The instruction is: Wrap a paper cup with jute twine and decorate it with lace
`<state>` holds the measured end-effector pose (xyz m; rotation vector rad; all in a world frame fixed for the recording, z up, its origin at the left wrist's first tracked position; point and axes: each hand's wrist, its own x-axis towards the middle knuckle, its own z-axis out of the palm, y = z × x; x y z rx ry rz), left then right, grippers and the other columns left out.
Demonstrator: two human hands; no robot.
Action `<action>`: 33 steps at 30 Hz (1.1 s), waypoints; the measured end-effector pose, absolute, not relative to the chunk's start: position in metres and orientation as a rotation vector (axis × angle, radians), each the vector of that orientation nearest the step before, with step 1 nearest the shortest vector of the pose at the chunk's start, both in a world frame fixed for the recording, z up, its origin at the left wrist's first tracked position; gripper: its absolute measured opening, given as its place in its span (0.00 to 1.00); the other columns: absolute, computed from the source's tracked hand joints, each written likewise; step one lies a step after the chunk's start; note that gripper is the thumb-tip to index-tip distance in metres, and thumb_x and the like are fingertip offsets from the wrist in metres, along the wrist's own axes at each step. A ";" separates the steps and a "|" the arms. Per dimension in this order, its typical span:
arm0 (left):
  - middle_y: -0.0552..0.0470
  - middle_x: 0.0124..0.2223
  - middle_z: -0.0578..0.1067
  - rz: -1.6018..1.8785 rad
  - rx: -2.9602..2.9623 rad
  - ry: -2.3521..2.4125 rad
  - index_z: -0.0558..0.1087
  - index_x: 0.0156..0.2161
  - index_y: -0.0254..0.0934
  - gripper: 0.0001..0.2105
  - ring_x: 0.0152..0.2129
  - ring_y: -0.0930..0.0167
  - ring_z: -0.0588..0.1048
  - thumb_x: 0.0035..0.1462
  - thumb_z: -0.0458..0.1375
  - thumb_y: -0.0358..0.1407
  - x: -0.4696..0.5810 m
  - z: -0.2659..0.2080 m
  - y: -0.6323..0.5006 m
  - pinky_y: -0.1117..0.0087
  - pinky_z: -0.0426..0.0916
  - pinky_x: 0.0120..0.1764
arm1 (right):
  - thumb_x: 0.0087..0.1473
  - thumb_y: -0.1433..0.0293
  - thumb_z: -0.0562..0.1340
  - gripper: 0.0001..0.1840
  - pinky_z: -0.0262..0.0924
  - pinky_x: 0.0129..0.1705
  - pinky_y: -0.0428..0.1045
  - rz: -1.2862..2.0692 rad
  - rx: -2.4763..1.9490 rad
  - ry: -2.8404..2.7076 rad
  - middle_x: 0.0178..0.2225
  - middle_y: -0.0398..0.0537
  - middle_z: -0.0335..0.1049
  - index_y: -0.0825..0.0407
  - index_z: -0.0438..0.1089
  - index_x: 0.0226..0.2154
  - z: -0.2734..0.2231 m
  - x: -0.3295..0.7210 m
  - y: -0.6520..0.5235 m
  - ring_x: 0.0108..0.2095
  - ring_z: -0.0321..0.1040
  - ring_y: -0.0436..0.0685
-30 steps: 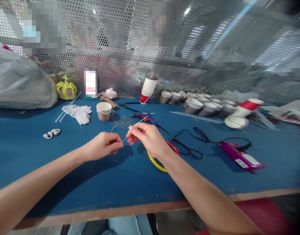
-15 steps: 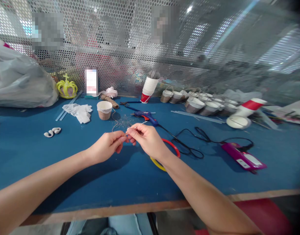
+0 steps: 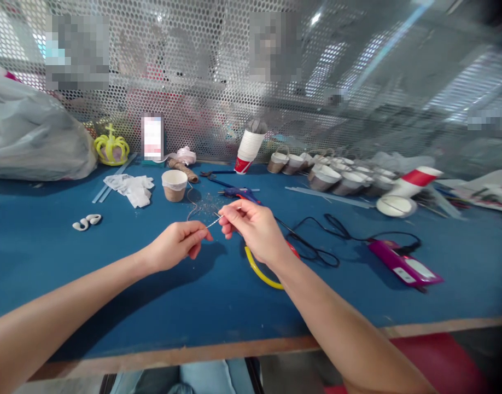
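Note:
Over the middle of the table, my left hand pinches one end of a thin, pale twisted cord. The fingers of my right hand close on its other end, and a short taut length shows between the two hands. A loose string lies on the table behind my left hand, near a brown roll of twine. Beyond that hand stands a small twine-wrapped cup with a white lining. Behind my right hand is a blue glue gun, partly hidden. My right wrist covers part of a yellow and red ring.
Pliers and stacked paper cups stand toward the mesh. Several small buckets fill the back right. A purple power strip with black cable lies right. Crumpled tissue, white earbuds and a yellow crown are left.
My right hand has moved slightly right, away from my left hand, so more cord shows between them. The cord's white end no longer sticks out above my right hand.

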<state>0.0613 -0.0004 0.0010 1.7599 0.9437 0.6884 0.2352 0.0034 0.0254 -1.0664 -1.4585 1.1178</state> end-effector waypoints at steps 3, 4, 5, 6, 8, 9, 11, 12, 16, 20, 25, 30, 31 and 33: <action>0.59 0.19 0.65 0.696 1.706 0.886 0.67 0.40 0.33 0.14 0.15 0.79 0.59 0.59 0.46 0.40 0.062 -0.001 -0.001 0.78 0.54 0.19 | 0.44 0.58 0.66 0.16 0.64 0.22 0.45 1.124 -1.055 -1.411 0.20 0.42 0.69 0.55 0.68 0.24 0.026 0.236 0.005 0.19 0.65 0.47; 0.58 0.21 0.67 0.706 1.685 0.860 0.66 0.41 0.33 0.13 0.15 0.79 0.60 0.59 0.46 0.40 0.062 -0.001 -0.002 0.78 0.55 0.19 | 0.43 0.58 0.67 0.16 0.64 0.22 0.46 1.137 -1.051 -1.405 0.20 0.42 0.69 0.55 0.68 0.24 0.026 0.236 0.005 0.19 0.65 0.47; 0.56 0.24 0.69 0.715 1.667 0.839 0.65 0.41 0.33 0.12 0.16 0.79 0.60 0.59 0.47 0.40 0.063 0.000 -0.002 0.78 0.55 0.20 | 0.43 0.58 0.67 0.17 0.64 0.22 0.46 1.148 -1.048 -1.402 0.20 0.42 0.69 0.55 0.68 0.23 0.026 0.236 0.004 0.19 0.65 0.47; 0.56 0.25 0.69 0.722 1.653 0.825 0.65 0.41 0.33 0.12 0.16 0.80 0.60 0.59 0.47 0.39 0.064 0.000 -0.002 0.78 0.55 0.20 | 0.42 0.57 0.67 0.17 0.64 0.22 0.46 1.158 -1.045 -1.404 0.20 0.42 0.69 0.55 0.68 0.23 0.026 0.235 0.004 0.19 0.65 0.48; 0.56 0.24 0.68 0.724 1.644 0.821 0.66 0.39 0.33 0.12 0.15 0.80 0.59 0.59 0.47 0.40 0.065 0.001 -0.003 0.79 0.54 0.19 | 0.40 0.58 0.68 0.17 0.63 0.22 0.45 1.178 -1.041 -1.421 0.20 0.42 0.69 0.55 0.69 0.23 0.027 0.234 0.003 0.19 0.66 0.48; 0.58 0.22 0.66 0.724 1.646 0.828 0.67 0.37 0.33 0.12 0.15 0.81 0.57 0.60 0.47 0.40 0.065 0.001 -0.002 0.79 0.52 0.18 | 0.40 0.58 0.69 0.17 0.63 0.22 0.45 1.185 -1.039 -1.430 0.20 0.42 0.69 0.55 0.70 0.23 0.028 0.234 0.003 0.19 0.66 0.48; 0.60 0.19 0.62 0.746 1.654 0.849 0.67 0.35 0.33 0.13 0.14 0.81 0.56 0.60 0.46 0.41 0.065 0.001 -0.002 0.79 0.51 0.18 | 0.40 0.58 0.69 0.17 0.63 0.22 0.45 1.191 -1.038 -1.436 0.20 0.43 0.70 0.55 0.70 0.23 0.028 0.234 0.002 0.20 0.66 0.48; 0.60 0.18 0.61 0.765 1.660 0.862 0.67 0.34 0.33 0.13 0.14 0.80 0.55 0.60 0.46 0.41 0.065 0.000 -0.001 0.79 0.50 0.18 | 0.40 0.58 0.69 0.17 0.63 0.22 0.45 1.188 -1.039 -1.429 0.20 0.43 0.70 0.55 0.71 0.23 0.028 0.234 0.002 0.20 0.66 0.48; 0.61 0.18 0.60 0.789 1.664 0.895 0.68 0.34 0.33 0.14 0.14 0.80 0.55 0.59 0.47 0.42 0.064 -0.002 -0.001 0.79 0.50 0.17 | 0.39 0.59 0.70 0.16 0.63 0.22 0.45 1.177 -1.042 -1.372 0.20 0.42 0.70 0.54 0.70 0.22 0.027 0.233 0.003 0.19 0.66 0.48; 0.61 0.17 0.59 0.781 1.678 0.885 0.68 0.35 0.33 0.14 0.14 0.80 0.55 0.59 0.47 0.42 0.064 -0.002 -0.002 0.79 0.50 0.17 | 0.38 0.58 0.70 0.17 0.61 0.21 0.44 1.274 -1.023 -1.308 0.19 0.42 0.69 0.55 0.69 0.21 0.028 0.235 0.004 0.18 0.65 0.47; 0.61 0.18 0.60 0.763 1.687 0.865 0.69 0.35 0.33 0.13 0.14 0.80 0.56 0.59 0.47 0.41 0.064 0.000 -0.001 0.80 0.51 0.18 | 0.37 0.58 0.70 0.18 0.59 0.19 0.43 1.398 -1.012 -1.254 0.18 0.40 0.68 0.54 0.69 0.21 0.031 0.237 0.004 0.17 0.63 0.45; 0.61 0.17 0.59 0.728 1.591 0.887 0.68 0.34 0.33 0.15 0.12 0.81 0.55 0.58 0.49 0.45 0.063 -0.001 -0.001 0.79 0.49 0.16 | 0.38 0.58 0.70 0.18 0.61 0.22 0.45 1.281 -1.037 -1.382 0.20 0.42 0.70 0.54 0.69 0.23 0.028 0.235 0.004 0.20 0.65 0.47; 0.61 0.17 0.59 0.720 1.578 0.889 0.68 0.34 0.33 0.16 0.12 0.81 0.55 0.57 0.49 0.45 0.063 -0.002 -0.001 0.79 0.49 0.16 | 0.38 0.58 0.70 0.17 0.61 0.22 0.45 1.269 -1.046 -1.420 0.20 0.42 0.69 0.55 0.69 0.23 0.027 0.234 0.003 0.20 0.65 0.47; 0.61 0.17 0.60 0.709 1.568 0.878 0.68 0.34 0.33 0.16 0.12 0.81 0.56 0.57 0.49 0.46 0.064 -0.003 -0.001 0.80 0.50 0.16 | 0.39 0.57 0.69 0.18 0.59 0.21 0.44 1.272 -1.058 -1.459 0.19 0.41 0.68 0.54 0.68 0.22 0.026 0.232 0.002 0.19 0.63 0.46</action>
